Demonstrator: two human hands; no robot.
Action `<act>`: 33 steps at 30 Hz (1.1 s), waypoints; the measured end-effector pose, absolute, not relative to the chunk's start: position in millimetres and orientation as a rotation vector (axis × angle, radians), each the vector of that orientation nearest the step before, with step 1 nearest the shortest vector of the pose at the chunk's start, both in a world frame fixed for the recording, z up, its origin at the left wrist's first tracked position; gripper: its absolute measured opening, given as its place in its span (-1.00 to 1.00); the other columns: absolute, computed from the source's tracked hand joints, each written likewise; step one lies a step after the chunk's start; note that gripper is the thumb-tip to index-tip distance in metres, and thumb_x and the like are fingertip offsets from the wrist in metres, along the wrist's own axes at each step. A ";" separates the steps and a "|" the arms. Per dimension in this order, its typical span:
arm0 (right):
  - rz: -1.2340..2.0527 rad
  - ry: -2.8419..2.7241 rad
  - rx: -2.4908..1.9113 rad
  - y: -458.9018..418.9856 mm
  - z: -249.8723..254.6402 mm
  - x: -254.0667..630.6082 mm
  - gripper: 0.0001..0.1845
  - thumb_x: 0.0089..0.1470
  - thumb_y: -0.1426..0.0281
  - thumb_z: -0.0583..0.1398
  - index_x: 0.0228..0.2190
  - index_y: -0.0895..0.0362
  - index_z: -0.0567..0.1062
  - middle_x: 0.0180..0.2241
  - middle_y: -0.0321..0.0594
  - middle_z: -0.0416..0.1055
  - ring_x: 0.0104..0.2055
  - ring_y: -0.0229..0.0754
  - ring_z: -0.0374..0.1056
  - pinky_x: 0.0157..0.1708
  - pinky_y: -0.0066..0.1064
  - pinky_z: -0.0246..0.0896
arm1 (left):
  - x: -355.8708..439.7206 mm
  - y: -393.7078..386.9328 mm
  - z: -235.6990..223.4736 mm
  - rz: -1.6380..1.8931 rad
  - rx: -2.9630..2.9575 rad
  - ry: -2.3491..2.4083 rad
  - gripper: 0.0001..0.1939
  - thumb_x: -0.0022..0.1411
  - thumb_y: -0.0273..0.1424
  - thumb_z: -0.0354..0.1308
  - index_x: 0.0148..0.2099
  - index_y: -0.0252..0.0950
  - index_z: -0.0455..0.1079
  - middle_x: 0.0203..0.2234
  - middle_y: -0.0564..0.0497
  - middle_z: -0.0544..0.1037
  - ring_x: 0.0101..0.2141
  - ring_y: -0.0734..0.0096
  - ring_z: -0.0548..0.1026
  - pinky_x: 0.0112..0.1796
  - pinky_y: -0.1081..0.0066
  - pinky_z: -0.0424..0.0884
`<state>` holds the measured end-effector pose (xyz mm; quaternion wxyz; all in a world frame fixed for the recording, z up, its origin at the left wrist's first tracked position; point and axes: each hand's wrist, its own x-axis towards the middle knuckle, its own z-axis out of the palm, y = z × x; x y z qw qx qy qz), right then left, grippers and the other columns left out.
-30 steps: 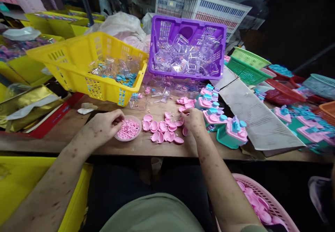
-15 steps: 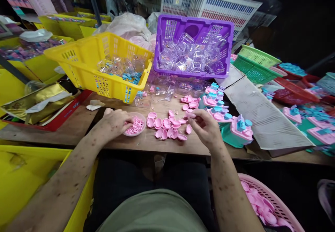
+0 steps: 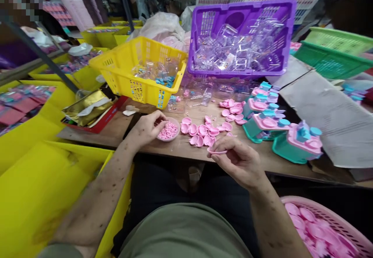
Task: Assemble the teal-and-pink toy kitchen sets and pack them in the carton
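My left hand (image 3: 150,128) rests at the left rim of a small round bowl (image 3: 177,133). Its thumb and fingers are pinched together over the tiny pink pieces (image 3: 168,130) inside, and whatever lies between the fingertips is too small to make out. Closer to the table's front edge, my right hand (image 3: 239,159) grips a shallow pink oval shell (image 3: 217,152) between thumb and fingers. Between the two hands lies a loose group of similar pink shells (image 3: 202,129), some of them in open pairs. Another cluster of pink pieces (image 3: 233,110) sits farther back.
Teal, pink and blue toy sets (image 3: 297,143) stand at the right, beside a white board (image 3: 323,110). Behind are a yellow basket (image 3: 116,69) and a purple crate (image 3: 241,73) holding clear plastic packs. A pink basket (image 3: 354,230) of pink parts is at the lower right.
My right hand has come down and nearer to me, with the pink shell in its grip now plainly seen. The left hand stays at the bowl. The whole view has shifted leftward.
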<state>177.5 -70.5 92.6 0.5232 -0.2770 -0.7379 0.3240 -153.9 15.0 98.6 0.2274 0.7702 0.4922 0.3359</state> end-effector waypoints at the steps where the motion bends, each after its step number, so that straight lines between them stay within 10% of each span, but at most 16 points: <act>1: 0.779 -1.782 -0.663 -70.9 90.6 170.6 -0.91 0.39 0.44 0.40 -0.17 0.02 0.60 -0.22 -0.19 0.65 -0.19 -0.14 0.62 -0.18 -0.31 0.58 | -151.6 12.0 98.4 1.014 2.022 1.335 -0.74 0.39 -0.16 0.27 -0.11 -0.25 0.55 -0.26 -0.07 0.70 -0.23 0.21 0.67 -0.15 0.28 0.58; 6: 0.780 -1.811 -0.610 -72.3 90.4 141.4 -0.92 0.40 0.45 0.38 -0.17 0.03 0.59 -0.19 -0.18 0.68 -0.15 -0.15 0.63 -0.10 -0.30 0.57 | -133.1 -12.1 98.4 1.327 1.388 1.147 -0.57 0.23 -0.06 0.50 -0.11 -0.32 0.56 -0.37 -0.04 0.70 -0.43 0.38 0.64 -0.33 0.41 0.62; 17: 0.787 -1.800 -0.605 -71.9 83.5 139.0 -0.91 0.39 0.43 0.39 -0.20 0.04 0.60 -0.21 -0.20 0.69 -0.17 -0.16 0.64 -0.13 -0.32 0.57 | -138.4 2.4 83.4 1.230 1.810 1.453 -0.79 0.29 -0.29 0.38 -0.09 -0.26 0.70 -0.16 -0.09 0.80 -0.15 0.18 0.75 0.03 0.19 0.67; 33: 0.675 -1.875 -0.412 -82.5 107.1 146.2 -0.85 0.40 0.48 0.42 -0.07 0.06 0.60 -0.15 -0.17 0.72 -0.05 -0.16 0.67 0.04 -0.38 0.61 | -98.7 -62.0 137.8 1.204 1.378 0.909 -0.70 0.14 -0.22 0.68 -0.19 -0.28 0.76 -0.28 -0.09 0.79 -0.28 0.22 0.78 -0.21 0.36 0.76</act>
